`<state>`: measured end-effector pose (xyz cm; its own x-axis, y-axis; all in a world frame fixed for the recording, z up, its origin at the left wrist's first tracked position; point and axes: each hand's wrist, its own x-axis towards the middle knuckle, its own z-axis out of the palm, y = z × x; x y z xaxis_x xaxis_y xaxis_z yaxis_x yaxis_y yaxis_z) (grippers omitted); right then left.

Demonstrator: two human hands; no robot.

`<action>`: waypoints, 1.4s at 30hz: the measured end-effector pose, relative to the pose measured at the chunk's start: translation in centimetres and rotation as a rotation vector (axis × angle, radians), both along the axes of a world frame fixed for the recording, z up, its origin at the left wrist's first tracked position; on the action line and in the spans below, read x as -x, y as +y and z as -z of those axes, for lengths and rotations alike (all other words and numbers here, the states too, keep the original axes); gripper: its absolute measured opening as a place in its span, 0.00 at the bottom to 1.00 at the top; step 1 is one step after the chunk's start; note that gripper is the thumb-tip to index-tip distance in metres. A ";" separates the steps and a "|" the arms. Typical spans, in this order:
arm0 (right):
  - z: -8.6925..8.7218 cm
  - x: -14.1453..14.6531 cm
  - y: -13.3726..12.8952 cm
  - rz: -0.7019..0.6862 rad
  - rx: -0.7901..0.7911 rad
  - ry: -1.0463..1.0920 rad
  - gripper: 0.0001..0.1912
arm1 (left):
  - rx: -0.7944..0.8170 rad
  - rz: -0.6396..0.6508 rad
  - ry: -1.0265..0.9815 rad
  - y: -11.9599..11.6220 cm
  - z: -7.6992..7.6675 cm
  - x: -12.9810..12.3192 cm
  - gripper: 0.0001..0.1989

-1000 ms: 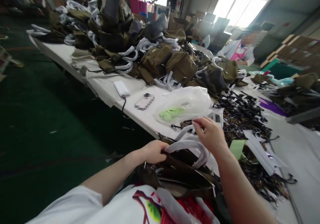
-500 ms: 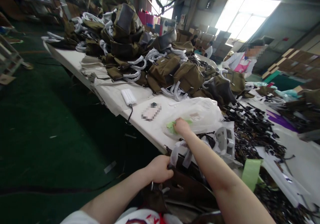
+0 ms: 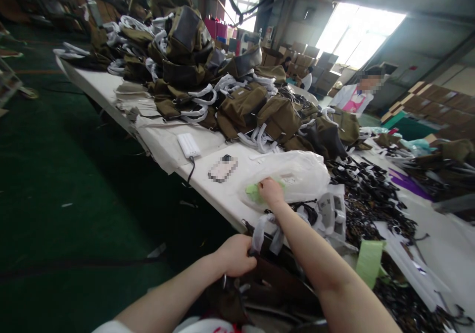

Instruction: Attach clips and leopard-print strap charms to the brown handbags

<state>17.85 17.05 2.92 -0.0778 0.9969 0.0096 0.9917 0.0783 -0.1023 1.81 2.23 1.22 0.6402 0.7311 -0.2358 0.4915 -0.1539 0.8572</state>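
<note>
My left hand (image 3: 237,255) is closed on the upper edge of a dark brown handbag (image 3: 276,283), beside a handle (image 3: 261,229) wrapped in white. The bag is held close to my body at the table's front edge, and its lower part is out of sight. Further forward, my right hand (image 3: 271,193) lies at a clear plastic bag (image 3: 306,172), its fingers curled down by a light green piece (image 3: 253,191) there. What those fingers grip is hidden. A blurred-out phone-like object (image 3: 222,168) lies left of the plastic bag.
On the white table (image 3: 218,199) are a white power strip (image 3: 188,145), piled olive handbags (image 3: 243,106), a grey-white device (image 3: 333,214), a heap of dark straps (image 3: 371,194) and a green sheet (image 3: 370,261). A co-worker (image 3: 352,98) is behind the table at the right.
The view has shifted slightly. Both hands keep nearly the same places, the left on the handbag and the right at the plastic bag.
</note>
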 end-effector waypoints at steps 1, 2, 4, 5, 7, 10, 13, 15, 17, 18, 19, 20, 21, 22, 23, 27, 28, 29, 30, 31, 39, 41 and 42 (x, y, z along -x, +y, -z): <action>-0.6 -0.5 -0.3 -0.002 -0.017 0.028 0.15 | -0.003 0.001 -0.002 0.0 -0.1 0.0 0.13; -1.4 -1.1 -0.6 -0.003 -0.032 0.048 0.15 | -0.004 0.002 -0.004 0.1 -0.2 0.0 0.13; -3.1 -2.6 -1.7 0.008 -0.087 0.147 0.16 | 0.006 0.005 -0.010 0.2 -0.3 0.0 0.13; -4.0 -3.5 -2.6 0.023 -0.123 0.246 0.16 | 0.020 0.009 -0.015 0.3 -0.4 0.0 0.13; -6.0 -4.9 -5.5 0.068 -0.195 0.569 0.16 | 0.068 0.024 -0.032 0.4 -0.4 -0.1 0.12; -8.5 -5.6 -12.1 0.081 -0.193 0.933 0.14 | 0.156 0.023 -0.108 0.4 -0.2 -0.3 0.11; -9.3 -4.7 -18.4 -0.045 -0.145 0.872 0.08 | 0.245 0.005 -0.197 0.4 0.2 -0.7 0.11; -8.2 -4.1 -21.2 -0.165 -0.028 0.739 0.08 | 0.289 0.011 -0.241 0.3 0.4 -1.1 0.12; -6.2 -3.7 -22.7 -0.245 0.100 0.609 0.09 | 0.307 0.021 -0.274 0.2 0.4 -1.5 0.11; -5.0 -3.6 -23.1 -0.264 0.148 0.546 0.10 | 0.310 0.020 -0.281 0.1 0.3 -1.7 0.10; -3.9 -3.5 -23.3 -0.278 0.185 0.480 0.10 | 0.314 0.013 -0.280 0.0 0.2 -1.9 0.09; -3.0 -3.5 -23.3 -0.290 0.215 0.404 0.11 | 0.321 0.001 -0.274 -0.2 0.0 -2.1 0.08; -2.3 -3.4 -23.4 -0.303 0.244 0.319 0.12 | 0.332 -0.017 -0.266 -0.4 -0.1 -2.3 0.07; -1.8 -3.2 -23.4 -0.310 0.273 0.233 0.12 | 0.344 -0.031 -0.259 -0.5 -0.3 -2.5 0.07; -1.4 -3.1 -23.5 -0.313 0.306 0.155 0.13 | 0.355 -0.038 -0.258 -0.7 -0.4 -2.7 0.07; -0.6 -2.5 -24.5 -0.275 0.418 0.087 0.16 | 0.388 -0.027 -0.281 -1.3 -1.3 -3.4 0.07; -0.5 -2.6 -24.9 -0.268 0.423 0.115 0.16 | 0.395 -0.024 -0.284 -1.4 -1.5 -3.6 0.08; -0.6 -2.9 -25.3 -0.263 0.414 0.153 0.16 | 0.398 -0.023 -0.286 -1.5 -1.6 -3.8 0.08; -0.7 -3.2 -25.7 -0.254 0.388 0.199 0.16 | 0.397 -0.020 -0.284 -1.5 -1.8 -4.0 0.08; -0.9 -3.7 -26.1 -0.235 0.353 0.245 0.16 | 0.391 -0.016 -0.280 -1.5 -1.9 -4.1 0.08; -1.8 -5.9 -28.3 0.159 0.363 0.104 0.14 | 0.418 0.018 -0.234 -2.0 -2.8 -5.6 0.10; -1.6 -5.3 -28.2 0.190 0.367 0.057 0.16 | 0.444 0.027 -0.241 -2.5 -2.9 -6.1 0.10; -1.5 -5.0 -28.0 0.210 0.362 0.030 0.17 | 0.454 0.033 -0.243 -2.7 -2.9 -6.3 0.10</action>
